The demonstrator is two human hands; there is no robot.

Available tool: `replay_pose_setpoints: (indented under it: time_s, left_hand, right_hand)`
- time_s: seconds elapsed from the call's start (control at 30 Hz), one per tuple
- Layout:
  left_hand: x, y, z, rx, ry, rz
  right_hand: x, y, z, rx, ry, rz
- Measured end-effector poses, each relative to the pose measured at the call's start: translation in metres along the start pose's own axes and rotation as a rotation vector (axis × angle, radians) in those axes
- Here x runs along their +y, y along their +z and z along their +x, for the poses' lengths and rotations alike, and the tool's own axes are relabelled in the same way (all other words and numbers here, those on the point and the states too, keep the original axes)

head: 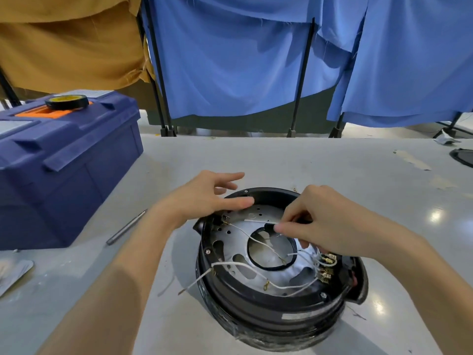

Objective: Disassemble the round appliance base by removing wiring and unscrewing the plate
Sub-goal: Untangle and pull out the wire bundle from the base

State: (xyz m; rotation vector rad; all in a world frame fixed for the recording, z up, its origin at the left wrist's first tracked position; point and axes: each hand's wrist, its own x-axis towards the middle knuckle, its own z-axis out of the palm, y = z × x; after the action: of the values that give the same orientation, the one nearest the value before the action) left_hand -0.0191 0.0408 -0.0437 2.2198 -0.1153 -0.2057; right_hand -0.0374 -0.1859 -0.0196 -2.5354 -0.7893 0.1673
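The round black appliance base lies upside down on the table, its silver perforated plate exposed inside. Several thin white wires cross the plate and hang over the near left rim. My left hand rests with spread fingers on the far left rim, holding nothing. My right hand hovers over the plate's centre, thumb and fingers pinched on a white wire with a black sleeve. Brass terminals sit at the right side under my right wrist.
A blue toolbox with a roll of black tape on its lid stands at the left. A grey metal tool shaft lies beside the toolbox. Blue and tan curtains hang behind the table. A dark object sits at the far right edge.
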Motion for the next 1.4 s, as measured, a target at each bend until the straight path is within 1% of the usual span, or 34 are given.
replay_pose_setpoints:
  time_s: [0.1, 0.23, 0.33, 0.4, 0.47, 0.53, 0.63, 0.67, 0.73, 0.77, 0.87, 0.93, 1.0, 1.1, 1.17, 1.4]
  left_hand:
    - [-0.008, 0.02, 0.012, 0.061, 0.086, -0.068]
    - [-0.016, 0.028, 0.012, 0.147, 0.075, -0.178]
    - [-0.022, 0.034, 0.006, 0.249, 0.046, -0.267]
    - [-0.024, 0.039, 0.001, 0.343, 0.012, -0.306]
    - [-0.027, 0.044, -0.003, 0.439, -0.045, -0.326]
    - [-0.028, 0.049, -0.007, 0.491, -0.106, -0.325]
    - [-0.027, 0.048, -0.012, 0.444, -0.163, -0.362]
    - [-0.025, 0.043, -0.013, 0.421, -0.172, -0.339]
    - [-0.022, 0.031, -0.011, 0.39, -0.151, -0.206]
    - [-0.022, 0.026, -0.01, 0.382, -0.093, -0.147]
    - [-0.015, 0.019, -0.007, 0.357, 0.173, 0.028]
    - [-0.009, 0.021, -0.007, 0.302, 0.327, 0.04]
    - [-0.007, 0.023, -0.009, 0.217, 0.406, 0.009]
    - [-0.007, 0.026, -0.011, 0.086, 0.406, -0.005]
    - [-0.007, 0.026, -0.011, 0.045, 0.39, 0.008]
    - [-0.009, 0.028, -0.01, 0.058, 0.36, -0.022]
  right_hand:
    - [-0.006, 0.009, 0.0, -0.046, -0.042, -0.024]
    - [-0.01, 0.012, 0.0, -0.009, -0.048, -0.098]
    - [-0.012, 0.01, -0.005, 0.072, -0.042, -0.192]
    - [-0.013, 0.008, -0.006, 0.102, -0.05, -0.206]
    - [-0.013, 0.008, -0.006, 0.084, -0.053, -0.195]
    - [-0.013, 0.01, -0.005, 0.022, -0.054, -0.161]
    - [-0.014, 0.016, -0.004, -0.049, -0.054, -0.116]
    - [-0.014, 0.017, -0.004, -0.062, -0.054, -0.107]
    - [-0.014, 0.02, -0.003, -0.068, -0.058, -0.097]
    - [-0.014, 0.021, -0.003, -0.065, -0.064, -0.094]
    - [-0.016, 0.025, -0.003, -0.052, -0.108, -0.075]
    - [-0.015, 0.027, -0.004, -0.054, -0.132, -0.065]
    - [-0.014, 0.026, -0.006, -0.068, -0.131, -0.053]
    - [-0.013, 0.019, -0.01, -0.119, -0.099, 0.011]
    - [-0.014, 0.016, -0.01, -0.149, -0.095, 0.051]
    - [-0.016, 0.023, -0.011, -0.125, -0.112, 0.063]
